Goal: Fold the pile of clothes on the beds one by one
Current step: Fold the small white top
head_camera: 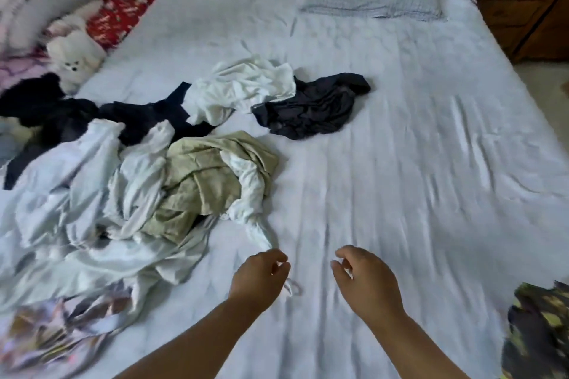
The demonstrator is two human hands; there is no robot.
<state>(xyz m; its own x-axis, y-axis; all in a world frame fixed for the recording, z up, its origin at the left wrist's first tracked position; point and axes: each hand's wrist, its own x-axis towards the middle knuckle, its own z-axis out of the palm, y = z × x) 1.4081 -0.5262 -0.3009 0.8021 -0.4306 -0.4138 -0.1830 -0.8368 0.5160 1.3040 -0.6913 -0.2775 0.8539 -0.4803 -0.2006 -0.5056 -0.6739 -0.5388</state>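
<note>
A twisted white garment sleeve [255, 194] is seen trailing out of the heaped pile of pale blue, white and olive-beige clothes [129, 194] on the left half of the pale blue bed sheet [415, 148], and its thin end is pinched in the curled fingers of the left hand [261, 275], a short tail of cloth hanging out below the palm. The sleeve's long axis runs from that hand up and slightly to the left, back into the pile, so the bulk of the garment lies ahead and to the left of the left hand, which is clearly the nearer one. The right hand [363, 278] is held just beside it, to the right, over bare sheet; its fingers are loosely curled and nothing is seen to be held in them. Both forearms are stretched forward from the lower edge of the view, palms turned downward and inward. Further up the bed a crumpled white cloth [246, 86] and a crumpled dark grey garment [314, 108] lie side by side, touching, well apart from both hands. The open sheet to the right is judged the likely place for the garment to be drawn out and spread.
</note>
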